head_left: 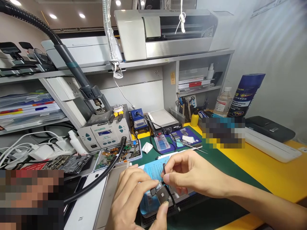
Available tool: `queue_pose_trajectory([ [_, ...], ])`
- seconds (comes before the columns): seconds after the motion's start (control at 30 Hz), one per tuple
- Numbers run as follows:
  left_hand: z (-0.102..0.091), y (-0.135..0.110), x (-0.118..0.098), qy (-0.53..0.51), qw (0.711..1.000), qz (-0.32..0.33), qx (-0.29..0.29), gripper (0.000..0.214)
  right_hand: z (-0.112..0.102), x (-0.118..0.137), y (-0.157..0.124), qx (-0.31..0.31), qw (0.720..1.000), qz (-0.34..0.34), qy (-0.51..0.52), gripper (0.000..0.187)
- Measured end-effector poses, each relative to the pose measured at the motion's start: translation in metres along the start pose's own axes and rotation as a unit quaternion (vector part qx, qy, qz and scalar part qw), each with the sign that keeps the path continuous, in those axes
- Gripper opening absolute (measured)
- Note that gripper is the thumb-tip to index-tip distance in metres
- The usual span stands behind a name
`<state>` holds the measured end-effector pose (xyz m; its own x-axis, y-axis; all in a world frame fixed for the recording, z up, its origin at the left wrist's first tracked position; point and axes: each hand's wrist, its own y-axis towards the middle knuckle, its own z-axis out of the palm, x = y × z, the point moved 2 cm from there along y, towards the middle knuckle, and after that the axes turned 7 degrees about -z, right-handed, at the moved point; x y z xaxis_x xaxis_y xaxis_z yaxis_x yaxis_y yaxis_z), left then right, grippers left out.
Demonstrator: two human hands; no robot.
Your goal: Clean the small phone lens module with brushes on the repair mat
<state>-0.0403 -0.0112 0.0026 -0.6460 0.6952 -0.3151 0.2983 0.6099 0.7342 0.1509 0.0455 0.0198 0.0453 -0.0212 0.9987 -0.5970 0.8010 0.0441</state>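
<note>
At six o'clock, left hand (134,198) and right hand (189,175) meet, both pinching a small metal part (161,194) above a blue card (154,169) on the table (263,169).

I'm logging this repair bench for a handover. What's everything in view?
small part: one, black and silver, pinched between both hands
blue sheet: one, blue, under the hands
table: one, yellow, right side
mat: one, green, on the table
rework station: one, grey, back left
parts tray: one, clear, before the station
can: one, blue, back right
bottle: one, clear, beside the can
left hand: one, bare, gripping the part
right hand: one, bare, pinching the part
</note>
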Motion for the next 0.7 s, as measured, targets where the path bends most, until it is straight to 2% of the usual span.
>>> queue_pose_trajectory([
  [0.47, 0.001, -0.0016, 0.0003, -0.001, 1.0, 0.011, -0.002, 0.035, 0.0016, 0.0029, -0.0016, 0.019, 0.999, 0.025, 0.013, 0.003],
  [0.63, 0.0063, -0.0019, -0.0015, -0.025, 0.998, -0.008, -0.052, 0.026, 0.0021, 0.0033, -0.0009, 0.016, 0.999, 0.029, 0.005, 0.002],
  [0.7, 0.0064, -0.0018, -0.0017, -0.021, 0.998, -0.007, -0.054, 0.025, 0.0019, 0.0033, -0.0011, 0.017, 0.999, 0.029, 0.001, 0.003],
])
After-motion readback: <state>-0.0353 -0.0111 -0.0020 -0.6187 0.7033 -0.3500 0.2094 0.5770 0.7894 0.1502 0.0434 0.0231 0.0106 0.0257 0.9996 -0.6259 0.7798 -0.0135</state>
